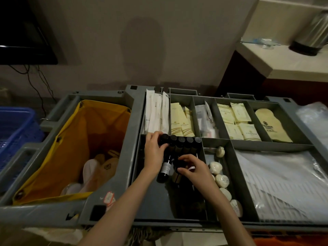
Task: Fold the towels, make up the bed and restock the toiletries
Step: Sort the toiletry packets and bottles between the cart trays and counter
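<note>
Picking small dark bottles out of the cart tray to restock the toiletries.

My left hand [154,151] is gripping the end bottle [164,139] of the standing row, while my right hand [192,170] is pinching a cap among the bottles lying flat [165,170], all at centre frame in the grey cart [113,197]. A yellow bag [74,132] is hanging left; soaps [215,168] and sachets [234,119] are sitting right, against a dim wall.
</note>
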`<act>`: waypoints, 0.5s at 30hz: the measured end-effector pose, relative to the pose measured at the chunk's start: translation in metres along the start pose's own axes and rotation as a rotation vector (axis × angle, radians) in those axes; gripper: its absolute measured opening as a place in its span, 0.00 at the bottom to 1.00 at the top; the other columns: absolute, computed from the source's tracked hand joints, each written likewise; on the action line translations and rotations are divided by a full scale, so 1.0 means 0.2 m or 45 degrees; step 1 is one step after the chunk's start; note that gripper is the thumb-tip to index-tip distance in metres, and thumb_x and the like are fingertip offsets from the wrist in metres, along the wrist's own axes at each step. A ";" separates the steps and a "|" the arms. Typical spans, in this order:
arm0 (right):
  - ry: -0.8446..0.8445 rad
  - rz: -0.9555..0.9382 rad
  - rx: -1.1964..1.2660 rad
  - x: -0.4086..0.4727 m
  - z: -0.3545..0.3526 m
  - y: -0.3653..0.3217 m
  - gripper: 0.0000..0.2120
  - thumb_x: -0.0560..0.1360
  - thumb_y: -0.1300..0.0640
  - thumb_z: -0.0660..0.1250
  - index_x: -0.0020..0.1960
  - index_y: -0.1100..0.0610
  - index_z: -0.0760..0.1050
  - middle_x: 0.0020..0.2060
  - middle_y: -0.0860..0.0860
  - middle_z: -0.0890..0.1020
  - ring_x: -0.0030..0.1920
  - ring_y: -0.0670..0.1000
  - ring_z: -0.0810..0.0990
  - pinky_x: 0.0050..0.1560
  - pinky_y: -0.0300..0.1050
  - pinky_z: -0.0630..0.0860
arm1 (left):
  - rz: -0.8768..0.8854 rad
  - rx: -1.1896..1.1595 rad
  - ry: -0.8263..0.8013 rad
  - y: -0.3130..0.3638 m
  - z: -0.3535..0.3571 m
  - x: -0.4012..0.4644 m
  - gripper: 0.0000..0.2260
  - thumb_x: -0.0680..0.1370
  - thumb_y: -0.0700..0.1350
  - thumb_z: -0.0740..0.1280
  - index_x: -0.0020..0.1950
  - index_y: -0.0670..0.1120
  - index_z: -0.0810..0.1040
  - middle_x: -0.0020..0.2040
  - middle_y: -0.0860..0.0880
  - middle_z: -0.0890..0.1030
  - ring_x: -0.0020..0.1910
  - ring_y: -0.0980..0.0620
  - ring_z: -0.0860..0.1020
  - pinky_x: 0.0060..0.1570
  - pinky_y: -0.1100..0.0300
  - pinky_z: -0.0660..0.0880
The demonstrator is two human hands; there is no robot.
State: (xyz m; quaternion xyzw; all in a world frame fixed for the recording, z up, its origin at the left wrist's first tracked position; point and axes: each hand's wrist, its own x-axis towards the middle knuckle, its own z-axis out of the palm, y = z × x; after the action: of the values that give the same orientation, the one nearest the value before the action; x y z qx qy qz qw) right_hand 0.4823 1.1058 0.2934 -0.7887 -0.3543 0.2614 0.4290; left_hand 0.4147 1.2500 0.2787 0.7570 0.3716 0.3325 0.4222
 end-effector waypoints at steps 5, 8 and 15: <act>-0.019 0.009 0.034 0.00 -0.01 -0.01 0.14 0.72 0.61 0.71 0.54 0.48 0.76 0.48 0.42 0.78 0.50 0.44 0.77 0.48 0.39 0.77 | 0.012 0.011 0.006 -0.02 -0.02 -0.01 0.15 0.74 0.36 0.70 0.60 0.42 0.78 0.51 0.52 0.70 0.51 0.58 0.71 0.48 0.81 0.67; -0.035 0.002 0.034 -0.01 -0.01 -0.03 0.14 0.71 0.61 0.72 0.53 0.47 0.75 0.47 0.41 0.78 0.47 0.41 0.77 0.42 0.31 0.74 | 0.045 0.063 -0.019 -0.02 -0.03 0.00 0.16 0.74 0.38 0.70 0.62 0.43 0.77 0.52 0.51 0.74 0.52 0.59 0.71 0.50 0.78 0.66; -0.075 0.015 -0.027 -0.01 -0.02 -0.05 0.15 0.70 0.60 0.73 0.51 0.44 0.74 0.44 0.41 0.78 0.42 0.42 0.78 0.37 0.30 0.74 | 0.095 0.103 -0.045 -0.04 -0.05 0.00 0.15 0.75 0.38 0.69 0.62 0.45 0.76 0.55 0.48 0.77 0.55 0.54 0.75 0.56 0.59 0.75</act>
State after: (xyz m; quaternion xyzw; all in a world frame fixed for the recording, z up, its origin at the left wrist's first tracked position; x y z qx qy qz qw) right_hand 0.4804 1.1068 0.3044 -0.7872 -0.3650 0.2834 0.4084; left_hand 0.4040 1.2568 0.2770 0.7927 0.3487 0.3192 0.3850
